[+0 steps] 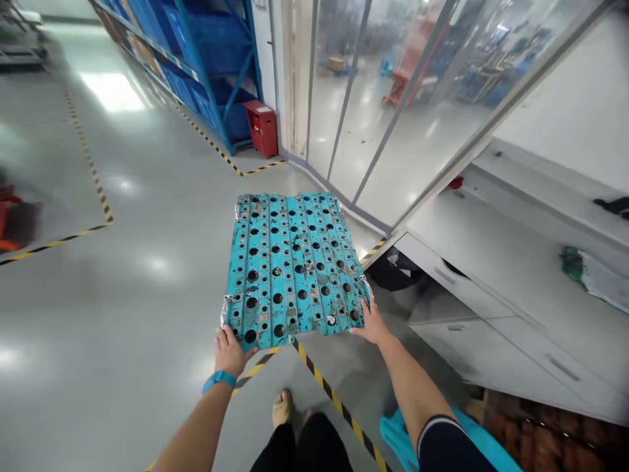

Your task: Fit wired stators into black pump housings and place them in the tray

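A flat turquoise panel [298,262], full of round holes and worn in patches, is held out in front of me above the floor. My left hand [230,352] grips its near left corner, thumb along the near edge and fingers at the side. At the near right corner my right hand [372,322] is closed on the panel in the same way. Shiny metal loops stick out at the panel's sides, close to both hands. The fingers are partly hidden behind the panel. A blue band circles my left wrist.
A white cabinet [457,288] with drawers stands at the right. Strip curtains [358,98] hang ahead. Blue shelving [206,72] and a red box [262,128] are at the back. Striped tape [339,403] marks the floor. A turquoise stool-like thing [399,438] is beside me.
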`<state>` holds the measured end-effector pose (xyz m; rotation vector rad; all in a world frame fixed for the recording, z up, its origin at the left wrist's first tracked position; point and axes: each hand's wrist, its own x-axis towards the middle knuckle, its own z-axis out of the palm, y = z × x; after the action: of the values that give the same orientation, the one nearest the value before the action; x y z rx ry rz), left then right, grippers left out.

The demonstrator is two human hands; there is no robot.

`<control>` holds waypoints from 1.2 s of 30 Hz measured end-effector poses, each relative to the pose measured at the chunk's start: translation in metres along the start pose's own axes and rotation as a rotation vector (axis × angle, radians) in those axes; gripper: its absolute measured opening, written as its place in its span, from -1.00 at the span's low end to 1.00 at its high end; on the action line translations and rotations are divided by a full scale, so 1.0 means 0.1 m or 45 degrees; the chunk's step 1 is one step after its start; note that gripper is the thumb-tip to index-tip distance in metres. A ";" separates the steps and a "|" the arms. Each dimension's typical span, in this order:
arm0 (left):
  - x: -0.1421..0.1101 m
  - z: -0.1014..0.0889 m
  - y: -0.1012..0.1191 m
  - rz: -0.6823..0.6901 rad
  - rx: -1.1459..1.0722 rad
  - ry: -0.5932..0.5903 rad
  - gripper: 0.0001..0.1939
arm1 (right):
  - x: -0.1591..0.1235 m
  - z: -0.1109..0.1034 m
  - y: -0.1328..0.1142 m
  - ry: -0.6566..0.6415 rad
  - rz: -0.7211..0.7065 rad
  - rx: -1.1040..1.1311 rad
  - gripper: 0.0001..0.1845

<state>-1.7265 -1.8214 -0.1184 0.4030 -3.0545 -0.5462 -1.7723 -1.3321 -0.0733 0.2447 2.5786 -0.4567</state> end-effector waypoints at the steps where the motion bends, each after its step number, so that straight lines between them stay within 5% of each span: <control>1: 0.30 0.03 0.08 0.001 0.004 -0.002 0.09 | 0.24 -0.12 -0.05 0.001 0.004 0.009 0.34; 4: 1.16 0.12 0.36 0.015 0.007 0.003 -0.03 | 0.97 -0.51 -0.15 0.015 0.010 0.031 0.35; 8: 2.26 0.27 0.87 0.061 0.009 0.001 0.25 | 1.93 -1.09 -0.21 0.052 0.003 0.047 0.35; 15: 4.07 0.57 1.92 0.108 0.051 -0.019 0.29 | 3.59 -2.14 -0.19 0.088 0.059 0.074 0.39; 24: 6.75 1.07 3.16 0.246 0.054 -0.060 0.10 | 5.64 -3.32 -0.12 0.198 0.153 0.119 0.36; 28: 8.01 1.24 3.83 0.332 0.068 -0.134 -0.04 | 6.39 -3.77 -0.11 0.240 0.255 0.156 0.32; 36: 10.16 1.67 5.33 0.490 0.143 -0.310 0.25 | 7.91 -4.74 0.10 0.288 0.451 0.219 0.30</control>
<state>-2.8510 -1.5399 -0.1257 -0.2715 -3.2732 -0.4313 -2.6598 -1.0828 -0.0927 0.8408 2.6326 -0.5424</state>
